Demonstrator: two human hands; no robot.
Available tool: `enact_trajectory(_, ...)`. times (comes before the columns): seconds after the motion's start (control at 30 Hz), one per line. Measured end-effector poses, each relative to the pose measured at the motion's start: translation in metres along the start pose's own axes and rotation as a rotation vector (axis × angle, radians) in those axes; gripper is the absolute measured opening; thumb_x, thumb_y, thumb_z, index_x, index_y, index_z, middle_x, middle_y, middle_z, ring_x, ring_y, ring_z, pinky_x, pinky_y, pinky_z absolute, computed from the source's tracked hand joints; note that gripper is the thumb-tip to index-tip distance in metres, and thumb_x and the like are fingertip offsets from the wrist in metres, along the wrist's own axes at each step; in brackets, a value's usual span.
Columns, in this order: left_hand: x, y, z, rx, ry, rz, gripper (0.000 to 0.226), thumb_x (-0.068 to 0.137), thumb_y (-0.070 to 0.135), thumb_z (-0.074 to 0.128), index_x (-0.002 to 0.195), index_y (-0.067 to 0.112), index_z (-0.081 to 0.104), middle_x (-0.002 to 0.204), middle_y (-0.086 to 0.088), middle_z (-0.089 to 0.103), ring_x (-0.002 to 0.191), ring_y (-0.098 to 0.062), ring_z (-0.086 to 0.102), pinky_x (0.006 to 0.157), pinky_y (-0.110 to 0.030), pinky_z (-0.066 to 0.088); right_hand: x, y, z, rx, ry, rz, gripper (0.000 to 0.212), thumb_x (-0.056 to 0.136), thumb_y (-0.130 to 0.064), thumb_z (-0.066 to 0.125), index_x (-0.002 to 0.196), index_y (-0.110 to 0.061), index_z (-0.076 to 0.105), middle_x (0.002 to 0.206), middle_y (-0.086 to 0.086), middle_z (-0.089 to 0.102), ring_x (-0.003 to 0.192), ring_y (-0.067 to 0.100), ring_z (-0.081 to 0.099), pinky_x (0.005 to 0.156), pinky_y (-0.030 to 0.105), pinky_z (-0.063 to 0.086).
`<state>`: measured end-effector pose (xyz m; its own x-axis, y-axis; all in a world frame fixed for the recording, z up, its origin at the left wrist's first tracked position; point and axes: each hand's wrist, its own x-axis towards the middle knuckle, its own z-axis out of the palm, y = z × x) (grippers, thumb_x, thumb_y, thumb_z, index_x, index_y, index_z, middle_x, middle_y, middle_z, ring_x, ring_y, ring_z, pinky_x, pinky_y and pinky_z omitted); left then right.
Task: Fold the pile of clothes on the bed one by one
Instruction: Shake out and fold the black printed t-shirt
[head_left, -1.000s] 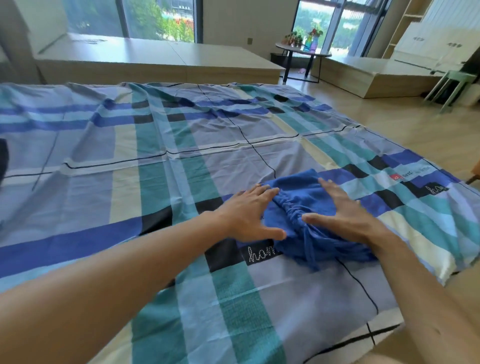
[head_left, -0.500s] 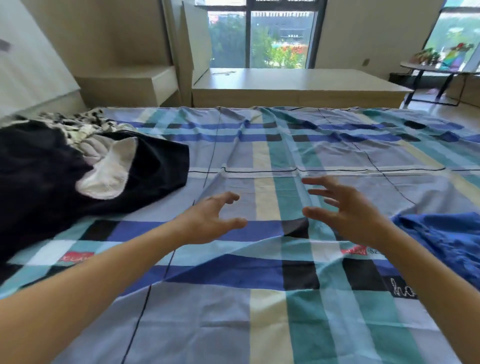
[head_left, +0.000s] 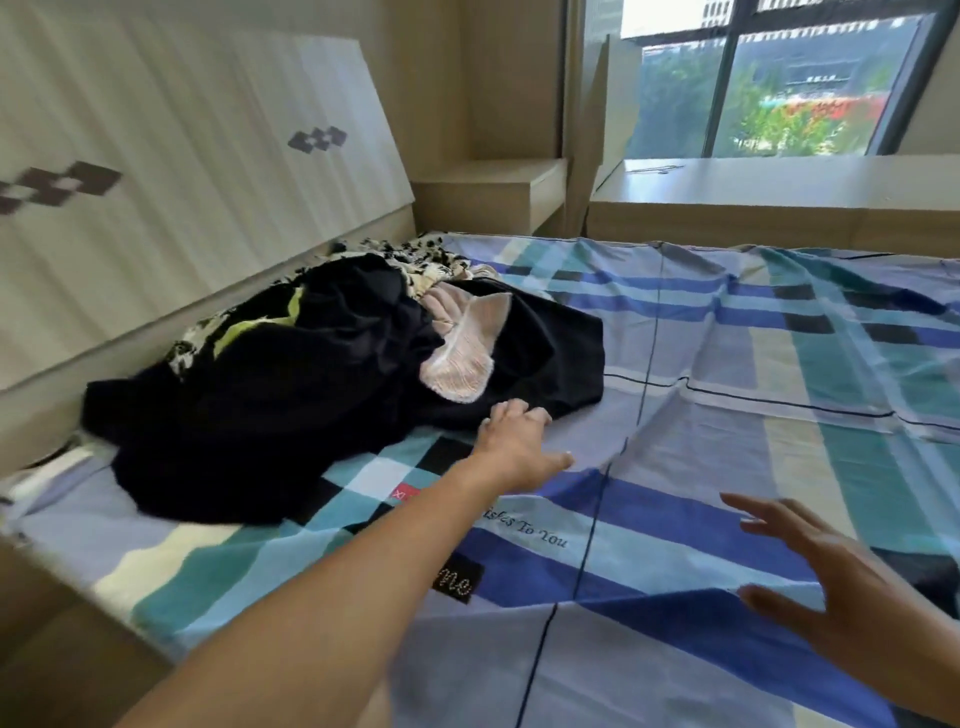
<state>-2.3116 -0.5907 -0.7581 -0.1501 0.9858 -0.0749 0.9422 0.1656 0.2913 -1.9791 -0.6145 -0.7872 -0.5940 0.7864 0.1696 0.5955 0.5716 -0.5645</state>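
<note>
Striped headboard (head_left: 182, 171), window (head_left: 789, 88), wooden ledge (head_left: 779, 182)

Black clothes (head_left: 291, 405), blue-teal plaid sheet (head_left: 727, 415)

Txt on bedsheet (head_left: 727, 364) only.
Script "…ishes To You" stitched on light-blue stripe, 1st letters hidden by forearm; black patch (head_left: 457, 579) w/ white script ending "…ne"; red tag (head_left: 402, 492) w/ white print, too blurry to read.

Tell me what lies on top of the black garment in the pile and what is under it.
A pale pink lacy piece lies on the black garment. A black-and-white patterned cloth shows behind it. Anything underneath, besides the plaid bed sheet, is hidden.
</note>
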Motion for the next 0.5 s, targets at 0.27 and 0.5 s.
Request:
enact_trajectory(0.27,0.017,-0.102,-0.026,0.166,0.597,-0.467,0.095,0.079,0.045,0.073,0.155,0.018,0.023,0.166,-0.018,0.000,0.153,-0.041,-0.005,0.123,-0.058,0.004,-0.001,0.081,0.020,0.076,-0.099,0.207,0.087,0.068,-0.081,0.063,0.145,-0.045,0.044,0.136,-0.024,0.051,0.109,-0.015,0.060,0.087,0.004,0.044)
enact_trajectory(0.5,0.008,-0.152,-0.035,-0.002,0.614,-0.652,0.110,0.087,0.030,0.075,0.159,0.023,-0.008,0.154,-0.010,0.036,0.118,-0.034,0.057,0.082,-0.044,0.053,0.009,0.141,0.037,0.053,-0.087,0.203,0.096,0.063,-0.080,0.069,0.148,-0.045,0.041,0.133,-0.027,0.050,0.108,-0.013,0.061,0.090,0.016,0.050)
